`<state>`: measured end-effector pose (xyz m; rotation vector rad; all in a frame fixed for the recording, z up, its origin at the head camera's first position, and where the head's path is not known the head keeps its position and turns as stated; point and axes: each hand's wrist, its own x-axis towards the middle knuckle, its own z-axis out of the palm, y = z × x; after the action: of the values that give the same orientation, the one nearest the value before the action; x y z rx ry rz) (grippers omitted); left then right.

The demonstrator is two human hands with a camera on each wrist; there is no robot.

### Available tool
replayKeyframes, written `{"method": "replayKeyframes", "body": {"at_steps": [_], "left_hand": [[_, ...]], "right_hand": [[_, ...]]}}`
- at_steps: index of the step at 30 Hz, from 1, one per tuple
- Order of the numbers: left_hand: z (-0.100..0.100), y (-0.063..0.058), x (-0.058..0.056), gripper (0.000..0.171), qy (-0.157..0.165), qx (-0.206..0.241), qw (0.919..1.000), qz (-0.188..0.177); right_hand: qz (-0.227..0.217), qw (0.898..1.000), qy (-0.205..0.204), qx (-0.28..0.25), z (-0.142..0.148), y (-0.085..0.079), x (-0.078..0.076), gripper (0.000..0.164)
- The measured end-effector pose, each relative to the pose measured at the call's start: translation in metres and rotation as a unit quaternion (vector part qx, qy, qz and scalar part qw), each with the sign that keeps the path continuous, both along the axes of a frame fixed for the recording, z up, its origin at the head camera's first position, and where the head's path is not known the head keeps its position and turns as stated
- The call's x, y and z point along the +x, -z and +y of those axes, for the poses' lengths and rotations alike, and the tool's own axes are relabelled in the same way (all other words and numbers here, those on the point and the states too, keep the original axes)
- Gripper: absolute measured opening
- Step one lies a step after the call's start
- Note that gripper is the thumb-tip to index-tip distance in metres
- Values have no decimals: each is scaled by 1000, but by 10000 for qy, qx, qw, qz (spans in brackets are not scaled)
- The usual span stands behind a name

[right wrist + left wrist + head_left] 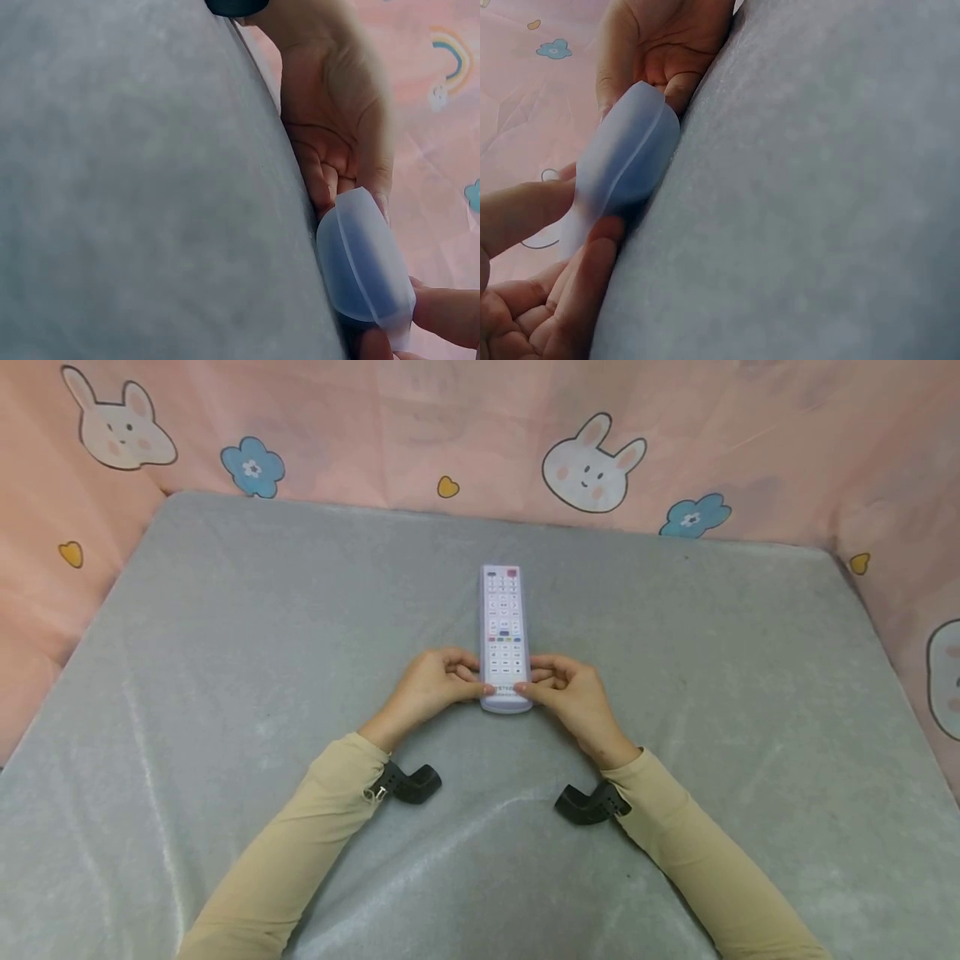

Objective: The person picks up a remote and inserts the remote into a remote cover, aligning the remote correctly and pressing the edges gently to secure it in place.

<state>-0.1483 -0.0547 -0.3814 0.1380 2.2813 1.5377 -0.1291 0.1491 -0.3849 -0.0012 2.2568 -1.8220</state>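
Note:
A white remote control [504,618] in a translucent sleeve lies lengthwise, its near end toward the person. The left hand [444,678] pinches that near end from the left, thumb on top and fingers curled at the side. From the right, the right hand [572,693] pinches the same end in a mirrored way, thumb on the top face. In the left wrist view, the rounded end of the remote's sleeve [630,150] sits between both hands, close over the cloth. The right wrist view shows the sleeve's end [364,255] with fingertips at its edges.
Grey cloth [300,610] covers the table. A pink curtain [337,427] with rabbits and flowers hangs along the back and sides. Each wrist carries a black camera mount, one on the left [408,782] and one on the right [592,803].

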Motion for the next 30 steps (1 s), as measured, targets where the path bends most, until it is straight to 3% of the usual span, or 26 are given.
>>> {"method": "replayKeyframes", "body": {"at_steps": [8,20,26,30], "left_hand": [[1,3,-4,38,51,100,9999,-112],[0,7,-4,34,90,119,9999,-46],[-3,7,2,32,171,127,9998,-18],[-3,11,4,33,120,200,9994,-260]], "right_hand": [[110,9999,-15,80,2,3,-3,40],[293,9974,-277,603,4,7,-6,41],[146,9979,-269,564,2,10,-3,42],[15,9987,-288,424,3,13,-1,39]]}}
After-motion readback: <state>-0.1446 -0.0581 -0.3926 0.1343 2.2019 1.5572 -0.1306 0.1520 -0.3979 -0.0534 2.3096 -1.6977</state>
